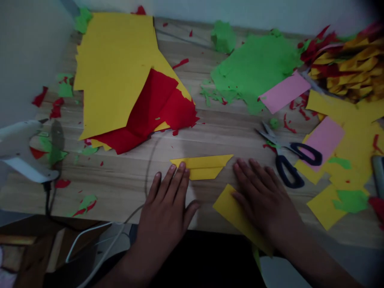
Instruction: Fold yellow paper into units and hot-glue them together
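Observation:
A folded yellow paper strip [207, 167] with slanted ends lies flat on the wooden table. My left hand [166, 204] rests with fingers stretched out, its fingertips touching the strip's left end. Just past the strip's right end, my right hand [264, 196] lies flat with its fingers out. Under its thumb and palm is another yellow paper piece [231, 206], partly hidden, reaching over the table's front edge. To the right of that hand lie scissors [280, 148] with dark blue handles, their blades slightly apart.
Yellow sheets [117, 68] and a torn red sheet [162, 108] lie at the back left. A glue gun [27, 148] stands at the left, its cord hanging down. Green paper [255, 60], pink pieces [285, 92] and a pile of folded yellow paper [354, 68] spread across the right.

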Motion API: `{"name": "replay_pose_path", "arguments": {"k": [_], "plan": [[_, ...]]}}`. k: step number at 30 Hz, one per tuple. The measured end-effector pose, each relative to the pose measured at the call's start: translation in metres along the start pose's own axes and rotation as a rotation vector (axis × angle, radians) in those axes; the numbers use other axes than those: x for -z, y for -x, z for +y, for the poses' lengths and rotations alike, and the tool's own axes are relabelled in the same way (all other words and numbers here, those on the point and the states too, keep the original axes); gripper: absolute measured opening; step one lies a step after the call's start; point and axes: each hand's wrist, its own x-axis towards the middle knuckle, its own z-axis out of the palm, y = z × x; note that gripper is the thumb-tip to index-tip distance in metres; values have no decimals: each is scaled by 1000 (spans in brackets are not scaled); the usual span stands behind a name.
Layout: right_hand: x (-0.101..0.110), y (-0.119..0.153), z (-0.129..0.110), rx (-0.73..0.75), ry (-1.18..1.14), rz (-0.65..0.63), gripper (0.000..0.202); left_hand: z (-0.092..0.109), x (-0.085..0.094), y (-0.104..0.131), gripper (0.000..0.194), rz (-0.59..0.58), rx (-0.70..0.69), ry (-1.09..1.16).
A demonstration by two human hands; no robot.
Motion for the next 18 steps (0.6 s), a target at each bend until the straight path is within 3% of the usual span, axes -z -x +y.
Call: {"name": "replay_pose_path", "arguments": {"k": [3,6,10,12,18], "plan": [[4,-5,6,19,-62,94,54,-6,4,-5,63,16,-5,8],[11,-25,-11,43,-104,187,53,-5,7,-12,63,39,-6,24],[8,-50,-49,195,-139,39,55,-9,6,-12,54,62,-1,25],[4,-54,-58,222,-164,-19,59,-16,4,-8,51,74,9,15],[7,-37,-30,132,-150,-89,45,-32,1,1,49,109,38,12]]}}
